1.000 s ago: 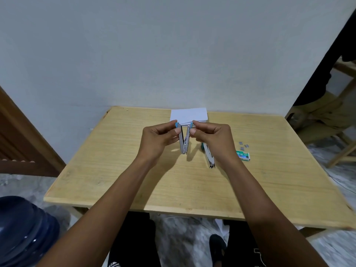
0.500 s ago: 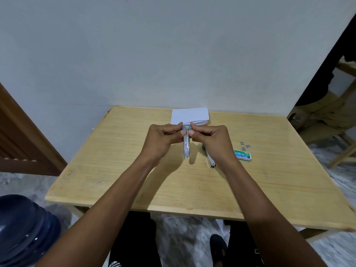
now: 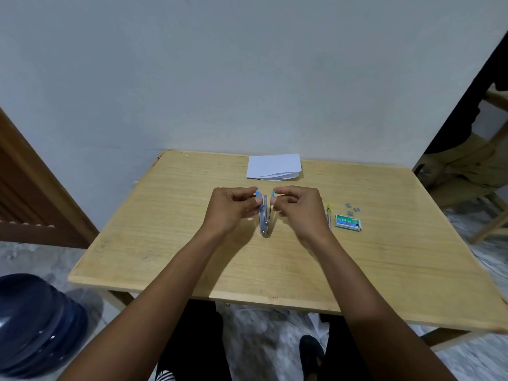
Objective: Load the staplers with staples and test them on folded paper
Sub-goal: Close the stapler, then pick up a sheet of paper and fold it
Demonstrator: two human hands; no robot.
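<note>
Left hand: raised over the middle of the table, forearm reaching in from lower left, fingers curled. Thumb and forefinger pinch the blue-tipped upper end of the stapler's left arm.
Right hand: mirrors the left from lower right, fingers curled. Thumb and forefinger pinch the blue tip of the stapler's right arm.
Blue-tipped stapler: held between both hands and hinged open in a narrow V. The hinge end points down and sits low over the table top (contact with the wood cannot be told). The two tips are spread apart at the top.
Yellow-tipped stapler: lying on the table just right of the right hand and partly hidden by it.
Staple box: green, just beside the yellow-tipped stapler on its right.
Loose staples: a few small grey strips on the wood just beyond the box.
Folded paper: white stack at the table's far edge, beyond the hands and apart from them.
Table: light wood, set against a pale wall.
</note>
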